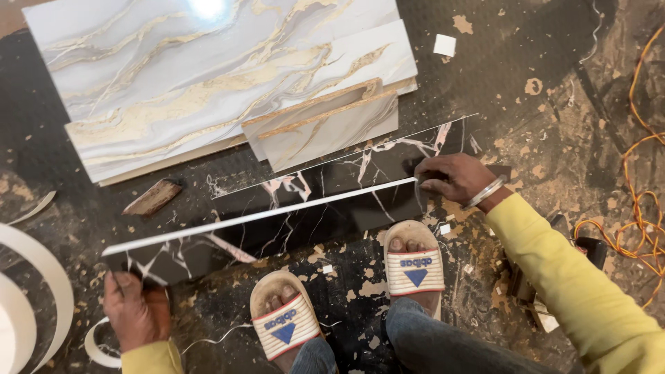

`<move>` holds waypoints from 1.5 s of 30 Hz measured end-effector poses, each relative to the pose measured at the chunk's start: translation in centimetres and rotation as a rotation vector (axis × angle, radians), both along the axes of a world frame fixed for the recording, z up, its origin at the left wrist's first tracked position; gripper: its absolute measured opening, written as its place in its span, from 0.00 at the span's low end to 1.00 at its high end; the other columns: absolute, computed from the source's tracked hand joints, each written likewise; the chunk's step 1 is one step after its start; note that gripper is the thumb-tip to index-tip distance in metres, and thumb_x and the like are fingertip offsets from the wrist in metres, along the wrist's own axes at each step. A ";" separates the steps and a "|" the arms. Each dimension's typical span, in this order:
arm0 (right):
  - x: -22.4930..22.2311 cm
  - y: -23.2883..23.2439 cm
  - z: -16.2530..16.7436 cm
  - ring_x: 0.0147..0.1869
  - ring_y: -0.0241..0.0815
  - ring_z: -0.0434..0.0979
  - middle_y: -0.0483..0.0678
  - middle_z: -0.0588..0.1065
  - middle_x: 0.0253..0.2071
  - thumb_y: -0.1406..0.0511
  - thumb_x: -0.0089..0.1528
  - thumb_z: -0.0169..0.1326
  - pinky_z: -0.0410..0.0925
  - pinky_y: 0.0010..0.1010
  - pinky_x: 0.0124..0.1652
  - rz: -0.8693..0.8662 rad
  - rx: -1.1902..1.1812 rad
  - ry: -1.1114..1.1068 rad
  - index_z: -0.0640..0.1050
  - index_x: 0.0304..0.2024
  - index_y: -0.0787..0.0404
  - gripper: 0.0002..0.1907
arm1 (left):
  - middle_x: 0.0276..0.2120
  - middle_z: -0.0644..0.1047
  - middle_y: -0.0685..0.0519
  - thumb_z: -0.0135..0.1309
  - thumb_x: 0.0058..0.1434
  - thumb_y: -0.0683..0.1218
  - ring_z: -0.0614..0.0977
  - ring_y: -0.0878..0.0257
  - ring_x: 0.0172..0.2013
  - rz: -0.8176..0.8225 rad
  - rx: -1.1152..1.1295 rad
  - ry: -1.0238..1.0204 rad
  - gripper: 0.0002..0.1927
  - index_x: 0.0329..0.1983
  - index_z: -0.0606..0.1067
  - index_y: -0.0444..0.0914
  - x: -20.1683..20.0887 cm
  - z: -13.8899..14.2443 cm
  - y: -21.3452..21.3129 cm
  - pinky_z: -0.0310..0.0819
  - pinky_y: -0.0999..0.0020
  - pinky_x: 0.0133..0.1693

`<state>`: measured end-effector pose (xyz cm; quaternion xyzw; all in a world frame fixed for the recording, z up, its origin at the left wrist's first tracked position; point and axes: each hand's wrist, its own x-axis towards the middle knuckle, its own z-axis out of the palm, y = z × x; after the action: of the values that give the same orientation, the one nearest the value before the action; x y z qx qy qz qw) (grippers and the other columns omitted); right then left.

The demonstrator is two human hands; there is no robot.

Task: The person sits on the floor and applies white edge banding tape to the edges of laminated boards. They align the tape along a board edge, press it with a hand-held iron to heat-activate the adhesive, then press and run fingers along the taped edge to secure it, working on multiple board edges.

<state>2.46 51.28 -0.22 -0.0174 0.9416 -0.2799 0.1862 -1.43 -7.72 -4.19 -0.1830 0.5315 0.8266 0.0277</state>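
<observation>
While the person stands over the dusty black floor [526,41], both hands hold a long black marble-patterned panel [312,208] that runs from 8 o'clock up toward 2 o'clock across the middle of the view. A narrow white edge strip [263,216] runs along the length of the panel, from the left hand to the right hand. The left hand [135,312], at 7 o'clock, is closed around the lower left end of the panel, its grip holding that end from below. The right hand [454,179], at 3 o'clock, has its grip pinched narrowly on the upper right end of the strip, fingertips touching the panel; a metal bangle [485,192] sits on its wrist, above a yellow sleeve [568,277]. Two sandalled feet stand just below the panel: the left sandal [284,322] at 6 o'clock and the right sandal [414,260] at 5 o'clock, the latter touching the panel's near edge. At 11 o'clock a stack of large white and gold marble-patterned boards [194,76] lies on the floor, with two smaller matching pieces [325,125] leaning on its lower right corner, near the far edge of the black panel. A small wooden offcut [154,197] lies at 9 o'clock, a roll of white edge banding [34,291] at 8 o'clock, and an orange cable [641,208] at 3 o'clock.
</observation>
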 end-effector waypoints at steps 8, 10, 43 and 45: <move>-5.0 -5.6 2.4 0.38 0.48 0.81 0.43 0.77 0.47 0.56 0.58 0.59 0.73 0.43 0.39 0.348 0.267 0.023 0.81 0.41 0.51 0.11 | 0.44 0.78 0.52 0.57 0.79 0.50 0.81 0.63 0.47 -0.054 -0.082 0.201 0.17 0.56 0.72 0.32 -4.1 5.4 3.2 0.80 0.62 0.58; -5.6 -6.2 2.2 0.39 0.47 0.81 0.43 0.78 0.44 0.56 0.59 0.58 0.73 0.43 0.40 0.379 0.235 0.092 0.80 0.41 0.51 0.11 | 0.48 0.80 0.50 0.58 0.76 0.50 0.82 0.61 0.50 -0.050 -0.088 0.217 0.18 0.59 0.72 0.32 -5.1 6.1 4.0 0.80 0.63 0.57; 1.4 0.3 -0.8 0.41 0.53 0.82 0.49 0.79 0.46 0.56 0.61 0.59 0.75 0.41 0.40 -0.002 0.175 0.130 0.80 0.48 0.54 0.15 | 0.61 0.77 0.52 0.58 0.66 0.51 0.76 0.59 0.63 0.140 0.214 -0.121 0.28 0.67 0.69 0.37 -0.1 -1.1 1.8 0.65 0.55 0.70; 0.2 0.2 -0.4 0.41 0.50 0.82 0.44 0.78 0.47 0.54 0.61 0.57 0.75 0.41 0.39 0.069 0.316 -0.071 0.81 0.47 0.50 0.14 | 0.61 0.76 0.52 0.59 0.67 0.49 0.75 0.58 0.63 0.104 0.248 -0.059 0.28 0.67 0.68 0.36 -0.5 -1.0 2.0 0.65 0.54 0.70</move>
<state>2.68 51.48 -0.59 -0.0103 0.9656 -0.1223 0.2293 -1.94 -5.76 -5.18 -0.2298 0.4139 0.8805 0.0230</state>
